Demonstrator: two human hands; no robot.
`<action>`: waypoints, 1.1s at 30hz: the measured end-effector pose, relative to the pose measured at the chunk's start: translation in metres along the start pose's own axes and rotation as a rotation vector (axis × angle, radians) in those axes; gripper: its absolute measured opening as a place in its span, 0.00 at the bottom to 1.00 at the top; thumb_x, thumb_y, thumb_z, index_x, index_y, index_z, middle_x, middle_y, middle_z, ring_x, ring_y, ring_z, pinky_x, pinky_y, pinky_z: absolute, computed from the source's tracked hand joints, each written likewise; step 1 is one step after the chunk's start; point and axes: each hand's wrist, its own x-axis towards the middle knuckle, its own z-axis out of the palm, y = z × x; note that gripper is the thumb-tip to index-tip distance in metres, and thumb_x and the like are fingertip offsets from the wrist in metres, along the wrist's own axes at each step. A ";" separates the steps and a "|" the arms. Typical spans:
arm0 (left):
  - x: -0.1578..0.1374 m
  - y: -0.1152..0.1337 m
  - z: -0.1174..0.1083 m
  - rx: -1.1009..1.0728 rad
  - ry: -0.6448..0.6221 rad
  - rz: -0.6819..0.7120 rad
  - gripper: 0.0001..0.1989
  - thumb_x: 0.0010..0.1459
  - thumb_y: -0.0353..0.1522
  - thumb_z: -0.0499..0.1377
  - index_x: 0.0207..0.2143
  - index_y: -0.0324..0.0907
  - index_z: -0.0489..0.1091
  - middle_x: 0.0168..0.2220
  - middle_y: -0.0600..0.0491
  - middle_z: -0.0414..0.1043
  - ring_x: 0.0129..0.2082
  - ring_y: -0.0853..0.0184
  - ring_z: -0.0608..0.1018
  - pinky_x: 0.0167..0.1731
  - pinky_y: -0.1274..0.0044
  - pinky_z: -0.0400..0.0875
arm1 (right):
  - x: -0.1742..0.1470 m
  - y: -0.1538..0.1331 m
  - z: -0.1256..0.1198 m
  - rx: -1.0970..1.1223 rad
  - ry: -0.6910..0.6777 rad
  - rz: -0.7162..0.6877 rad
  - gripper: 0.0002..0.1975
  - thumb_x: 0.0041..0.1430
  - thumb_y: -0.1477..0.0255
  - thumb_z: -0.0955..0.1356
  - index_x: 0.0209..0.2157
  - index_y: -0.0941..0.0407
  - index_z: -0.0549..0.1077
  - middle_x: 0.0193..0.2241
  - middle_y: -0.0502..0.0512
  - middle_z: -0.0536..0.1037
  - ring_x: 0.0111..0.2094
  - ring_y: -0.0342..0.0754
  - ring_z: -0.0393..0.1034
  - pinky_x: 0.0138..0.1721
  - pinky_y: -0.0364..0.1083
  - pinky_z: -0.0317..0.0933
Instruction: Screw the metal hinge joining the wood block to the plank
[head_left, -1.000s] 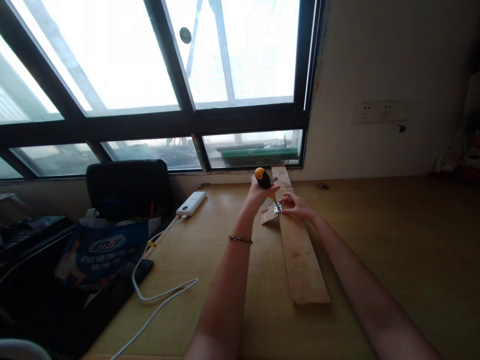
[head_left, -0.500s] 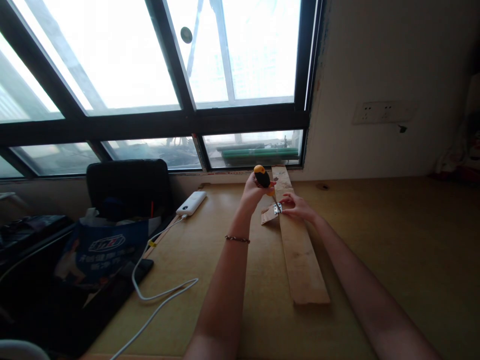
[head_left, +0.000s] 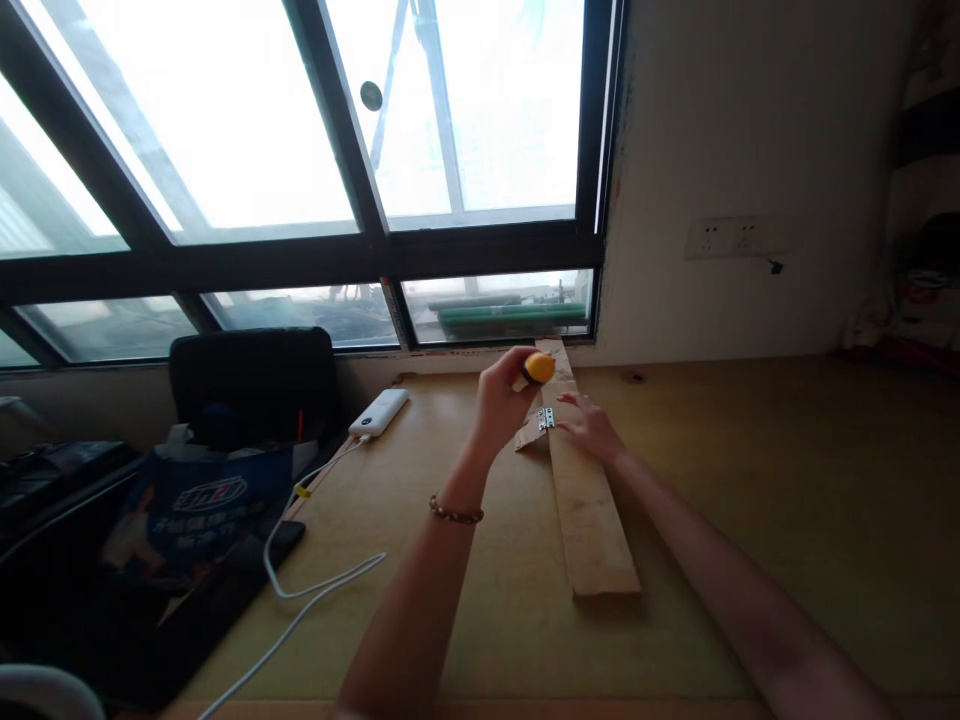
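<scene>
My left hand point(head_left: 504, 392) is closed around a screwdriver point(head_left: 539, 368); its yellow handle end faces me, and I cannot make out the shaft. Below it, a silver hinge point(head_left: 546, 418) with holes lies across the left edge of a long wooden board point(head_left: 594, 535) and a small wood piece point(head_left: 529, 433) that slants down to the left. On the right side of the board rests my right hand point(head_left: 594, 428), thumb and forefinger apart just right of the hinge, with nothing visible between them.
The board lies lengthwise on a wooden table point(head_left: 720, 500), its far end near the window. At the left table edge sits a white power bank point(head_left: 379, 411) with a white cable point(head_left: 330, 585). A chair point(head_left: 251, 375) with a blue bag point(head_left: 210, 505) stands left.
My left hand has lifted the screwdriver off the hinge and tilted it so the handle end points toward me. The right hand's fingers have drawn slightly away from the hinge.
</scene>
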 end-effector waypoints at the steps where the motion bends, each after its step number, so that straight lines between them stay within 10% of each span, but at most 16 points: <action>1: -0.010 -0.002 0.003 0.083 -0.018 0.036 0.14 0.44 0.23 0.57 0.35 0.43 0.71 0.40 0.50 0.73 0.45 0.61 0.72 0.49 0.67 0.63 | -0.008 -0.012 -0.002 0.051 0.029 0.027 0.21 0.45 0.63 0.70 0.42 0.53 0.67 0.43 0.56 0.73 0.47 0.53 0.66 0.50 0.54 0.58; 9: -0.113 -0.052 0.017 0.397 -0.195 0.261 0.17 0.53 0.25 0.52 0.41 0.52 0.71 0.41 0.51 0.72 0.51 0.63 0.68 0.56 0.62 0.53 | -0.090 -0.087 -0.010 0.786 -0.448 0.491 0.27 0.53 0.49 0.57 0.44 0.54 0.65 0.27 0.54 0.74 0.21 0.47 0.71 0.19 0.45 0.64; 15: -0.145 -0.068 0.024 0.454 -0.193 0.341 0.16 0.56 0.28 0.50 0.44 0.51 0.69 0.45 0.51 0.72 0.53 0.63 0.67 0.54 0.62 0.58 | -0.116 -0.082 -0.004 0.675 -0.467 0.473 0.16 0.45 0.60 0.70 0.30 0.57 0.66 0.20 0.47 0.69 0.17 0.40 0.64 0.17 0.39 0.59; 20: -0.139 -0.071 0.021 0.658 -0.072 0.412 0.21 0.56 0.27 0.50 0.53 0.47 0.61 0.51 0.50 0.67 0.56 0.62 0.62 0.56 0.61 0.54 | -0.103 -0.074 -0.023 0.676 -0.297 0.415 0.18 0.49 0.62 0.67 0.39 0.56 0.66 0.23 0.47 0.68 0.16 0.39 0.62 0.16 0.39 0.57; 23: -0.137 -0.077 0.021 0.726 -0.094 0.434 0.22 0.57 0.28 0.49 0.55 0.42 0.57 0.51 0.48 0.67 0.56 0.63 0.63 0.56 0.63 0.55 | -0.091 -0.057 -0.046 0.456 -0.010 0.373 0.18 0.51 0.64 0.64 0.43 0.57 0.66 0.26 0.50 0.70 0.21 0.41 0.65 0.23 0.41 0.61; 27: -0.139 -0.085 0.022 0.740 -0.137 0.432 0.19 0.57 0.28 0.50 0.52 0.41 0.60 0.50 0.47 0.67 0.55 0.64 0.64 0.55 0.65 0.58 | -0.087 -0.024 -0.081 -0.400 0.382 0.605 0.15 0.52 0.67 0.63 0.41 0.59 0.69 0.31 0.59 0.73 0.32 0.50 0.69 0.32 0.46 0.61; 33: -0.140 -0.093 0.023 0.723 -0.164 0.373 0.15 0.57 0.28 0.50 0.47 0.41 0.65 0.46 0.46 0.69 0.52 0.63 0.67 0.52 0.66 0.63 | -0.101 0.007 -0.113 -0.965 0.300 0.925 0.14 0.55 0.70 0.61 0.40 0.60 0.72 0.36 0.66 0.73 0.40 0.56 0.69 0.36 0.49 0.61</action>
